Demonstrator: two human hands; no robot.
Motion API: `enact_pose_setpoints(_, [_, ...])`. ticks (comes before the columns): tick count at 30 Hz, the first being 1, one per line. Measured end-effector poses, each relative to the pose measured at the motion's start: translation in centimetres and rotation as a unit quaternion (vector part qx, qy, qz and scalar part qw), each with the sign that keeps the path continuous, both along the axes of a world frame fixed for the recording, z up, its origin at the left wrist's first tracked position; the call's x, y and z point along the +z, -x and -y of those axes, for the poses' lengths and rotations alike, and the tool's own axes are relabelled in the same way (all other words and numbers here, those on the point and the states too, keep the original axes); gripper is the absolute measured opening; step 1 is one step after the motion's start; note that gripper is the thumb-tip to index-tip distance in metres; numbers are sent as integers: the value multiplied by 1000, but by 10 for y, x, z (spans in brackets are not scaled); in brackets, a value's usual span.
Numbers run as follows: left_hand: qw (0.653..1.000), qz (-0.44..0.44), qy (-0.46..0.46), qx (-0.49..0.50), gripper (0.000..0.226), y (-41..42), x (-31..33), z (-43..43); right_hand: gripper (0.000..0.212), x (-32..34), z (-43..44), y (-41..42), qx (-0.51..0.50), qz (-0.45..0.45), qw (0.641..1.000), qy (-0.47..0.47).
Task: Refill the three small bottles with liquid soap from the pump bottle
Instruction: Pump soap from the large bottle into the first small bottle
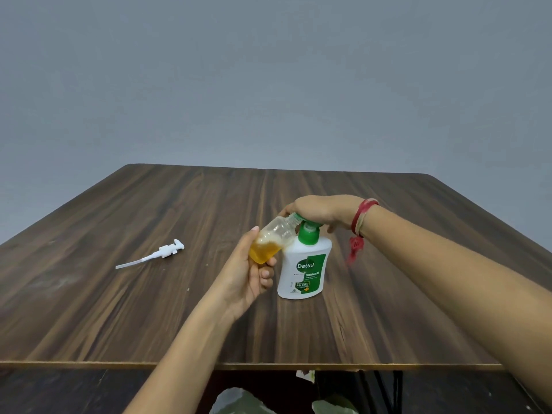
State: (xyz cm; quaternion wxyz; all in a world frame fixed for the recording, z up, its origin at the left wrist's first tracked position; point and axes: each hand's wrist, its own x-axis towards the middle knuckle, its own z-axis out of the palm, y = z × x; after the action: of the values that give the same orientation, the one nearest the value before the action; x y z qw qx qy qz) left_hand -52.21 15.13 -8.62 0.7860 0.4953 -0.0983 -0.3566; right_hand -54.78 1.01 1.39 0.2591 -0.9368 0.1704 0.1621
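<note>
Near the middle of the brown wooden table [119,309], a white Dettol pump bottle [304,270], standing upright. On top of it, the right hand [325,210], palm down, with its fingers [286,209] bent over the green pump top [307,234] and the thumb hanging down beside it. Round that wrist, a red thread [363,216] with loose ends dangling. Just left of the pump bottle, lifted off the table, a small clear bottle [276,239] in the left hand [251,276]. Fingers [265,274] and thumb curled round its bottom half. Tilted, with no cap, its open neck up against the green spout under the right hand. Inside, orange soap filling the low end, with a bit of foam on top. Off to the left, flat on the table, a loose white pump [167,251] with its long thin tube, well apart from both hands.
</note>
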Motion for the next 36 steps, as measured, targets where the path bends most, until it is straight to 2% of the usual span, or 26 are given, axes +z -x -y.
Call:
enact_pose_setpoints(5, [1000,-7,0,2,37,-1,0,0,40,-5,0,3,1,29,999,-28])
enact_pose_setpoints(9, [1000,-12,14,-3,39,1,0,1,41,1,0,2,7,15,1000,0])
enact_pose_setpoints(13, [998,-40,40,-4,36,-1,-1,2,41,-3,-1,4,-7,36,998,-41])
enact_pose_setpoints(18, [998,-43,52,-16,40,0,-2,4,39,2,1,2,6,23,1000,-17])
enact_pose_setpoints(21, [998,-46,43,-7,38,-2,-3,4,39,-5,0,3,-8,48,997,-53])
enact_pose_setpoints(26, [998,-46,44,-8,39,-1,-2,5,40,0,1,2,-5,36,999,-36])
enact_pose_setpoints(30, [998,-51,45,-3,38,-1,-3,5,40,-8,1,3,-13,57,996,-69])
enact_pose_setpoints(36, [997,-54,56,-13,38,-1,0,4,39,0,1,1,4,40,998,-44])
